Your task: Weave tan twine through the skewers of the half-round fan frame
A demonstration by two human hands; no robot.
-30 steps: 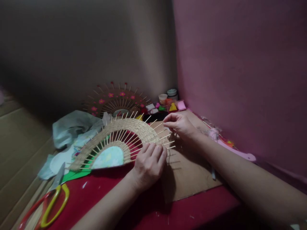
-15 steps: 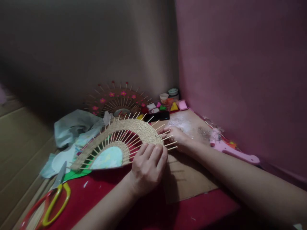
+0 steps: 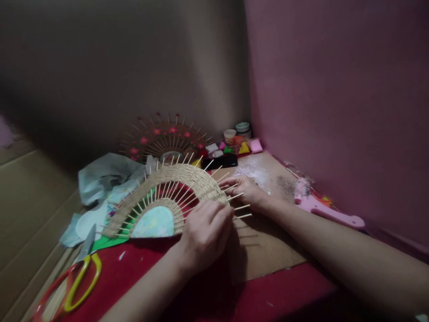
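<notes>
A half-round woven fan with thin sticks poking past its rim is held up over the table, tilted. A pale blue patterned half-circle covers its centre. My left hand is closed on the fan's near right part, its fingertips out of sight. Just beyond it, my right hand pinches at the right rim among the stick ends; its fingers are partly behind the sticks.
Scissors with orange and yellow handles lie front left. A pink glue gun rests at right by the wall. Behind stand a flower-decorated fan, a phone, a paper cup and a lidded jar. A brown board lies on the red table.
The fan's right end and its sticks have dipped slightly, and my left hand has turned a little over it. My right hand stays at the rim.
</notes>
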